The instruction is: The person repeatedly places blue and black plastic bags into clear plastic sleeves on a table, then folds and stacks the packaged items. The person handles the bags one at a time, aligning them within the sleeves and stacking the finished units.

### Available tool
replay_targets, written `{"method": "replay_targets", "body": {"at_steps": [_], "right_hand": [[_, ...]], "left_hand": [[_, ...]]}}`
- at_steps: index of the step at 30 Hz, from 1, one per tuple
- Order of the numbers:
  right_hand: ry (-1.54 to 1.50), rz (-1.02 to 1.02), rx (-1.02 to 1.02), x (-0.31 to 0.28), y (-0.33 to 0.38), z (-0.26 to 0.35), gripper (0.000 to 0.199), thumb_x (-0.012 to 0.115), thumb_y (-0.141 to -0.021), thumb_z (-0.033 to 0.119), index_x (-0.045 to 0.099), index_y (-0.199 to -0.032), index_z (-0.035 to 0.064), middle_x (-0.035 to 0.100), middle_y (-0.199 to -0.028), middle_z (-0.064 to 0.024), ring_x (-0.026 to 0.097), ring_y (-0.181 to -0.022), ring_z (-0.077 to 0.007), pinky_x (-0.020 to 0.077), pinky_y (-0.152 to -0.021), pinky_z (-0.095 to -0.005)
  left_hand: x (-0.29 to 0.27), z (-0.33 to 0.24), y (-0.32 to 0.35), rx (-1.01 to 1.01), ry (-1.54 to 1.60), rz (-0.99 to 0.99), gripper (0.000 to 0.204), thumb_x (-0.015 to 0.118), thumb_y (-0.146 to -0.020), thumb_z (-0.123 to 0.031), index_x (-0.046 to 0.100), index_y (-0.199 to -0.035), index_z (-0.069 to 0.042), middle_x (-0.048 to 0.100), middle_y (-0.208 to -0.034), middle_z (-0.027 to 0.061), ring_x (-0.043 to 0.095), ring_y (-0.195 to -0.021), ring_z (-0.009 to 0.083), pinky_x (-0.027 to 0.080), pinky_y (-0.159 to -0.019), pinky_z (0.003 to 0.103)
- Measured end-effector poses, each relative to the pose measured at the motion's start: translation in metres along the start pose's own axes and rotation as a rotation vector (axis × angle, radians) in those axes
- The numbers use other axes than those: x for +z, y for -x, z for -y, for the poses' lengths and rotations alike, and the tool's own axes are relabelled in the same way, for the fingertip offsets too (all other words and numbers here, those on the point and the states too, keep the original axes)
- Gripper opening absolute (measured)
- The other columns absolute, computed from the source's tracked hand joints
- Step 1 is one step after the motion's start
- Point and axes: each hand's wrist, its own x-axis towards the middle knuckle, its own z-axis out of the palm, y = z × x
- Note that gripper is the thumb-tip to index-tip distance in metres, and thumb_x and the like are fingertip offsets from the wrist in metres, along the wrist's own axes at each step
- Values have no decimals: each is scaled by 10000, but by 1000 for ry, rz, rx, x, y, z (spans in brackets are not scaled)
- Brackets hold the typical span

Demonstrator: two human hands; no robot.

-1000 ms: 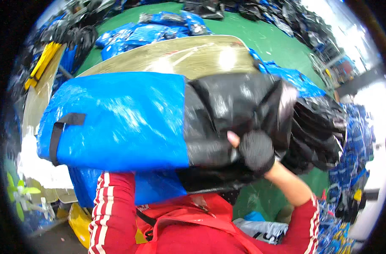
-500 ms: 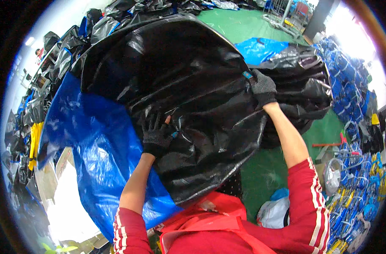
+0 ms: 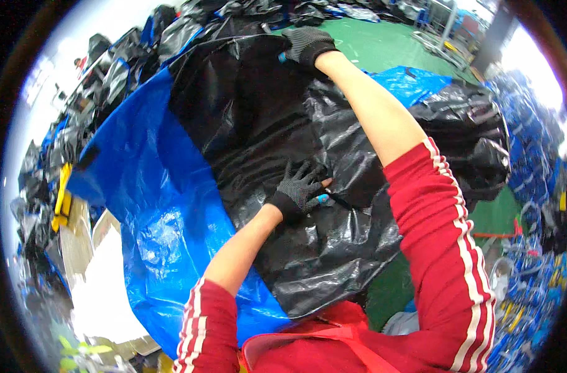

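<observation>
A large sheet of glossy black tarpaulin [image 3: 246,133] with a blue section [image 3: 165,230] along its left side lies spread in front of me. My left hand [image 3: 301,189], in a dark dotted glove with a bare thumb tip and a bit of blue at it, rests flat on the black part with fingers spread. Stretched out to the sheet's far edge, my right hand [image 3: 309,46] wears a like glove and has its fingers closed over that edge. The black surface is creased around my left hand.
Another black and blue tarpaulin bundle [image 3: 460,130] lies to the right. Piled black and blue sheets [image 3: 125,62] line the far left. Blue strapped bundles [image 3: 532,143] stand at right, a metal trolley [image 3: 442,37] at the far right. Green floor [image 3: 373,46] shows beyond the sheet.
My right hand has gone from the sheet's right side to its far edge. My left hand has slid rightward across the black part, and the sheet's right portion lies differently.
</observation>
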Motion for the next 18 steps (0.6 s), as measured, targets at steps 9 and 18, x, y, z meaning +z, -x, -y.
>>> {"method": "replay_targets", "body": {"at_steps": [9, 18], "right_hand": [[-501, 283, -323, -45, 263, -19, 330, 586, -797, 22, 606, -1127, 25, 643, -1064, -178, 608, -994, -382, 474, -891, -417], [-13, 10, -581, -33, 361, 22, 459, 584, -834, 223, 579, -1292, 219, 559, -1237, -146, 503, -1196, -351, 321, -1041, -587]], "left_hand": [[14, 26, 13, 193, 241, -275, 612, 452, -956, -441, 343, -1459, -110, 379, -1476, 149, 333, -1363, 358, 223, -1145, 504], [-9, 16, 150, -155, 192, -203, 572, 455, -965, -413, 373, -1439, -104, 364, -1486, 156, 347, -1354, 345, 241, -1143, 490]]}}
